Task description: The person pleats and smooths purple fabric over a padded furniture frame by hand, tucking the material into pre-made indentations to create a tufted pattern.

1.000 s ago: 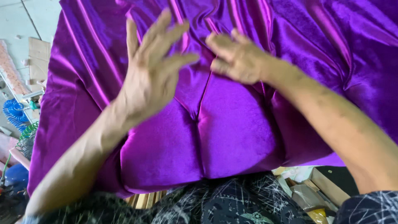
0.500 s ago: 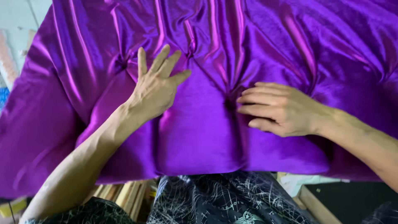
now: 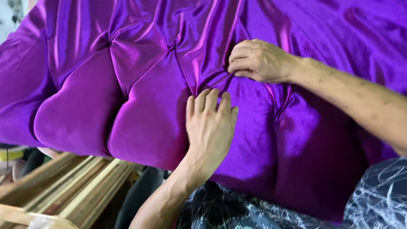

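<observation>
A shiny purple satin fabric (image 3: pixel 140 114) is stretched over a padded, tufted panel and fills most of the view. My left hand (image 3: pixel 210 127) lies flat on a padded bulge, fingers together and pointing up at a fold. My right hand (image 3: pixel 258 60) sits just above it, fingers curled and pinching a pleat of the purple fabric where several creases meet. The two hands are a few centimetres apart.
Wooden slats (image 3: pixel 72 186) of a frame show below the panel at the lower left. Dark patterned clothing (image 3: pixel 254 212) covers my lap at the bottom, and a patterned sleeve (image 3: pixel 381 195) is at the lower right.
The view has shifted right along the panel. My right hand went from lying flat to pinching a pleat higher up. My left hand moved right and now presses just below it.
</observation>
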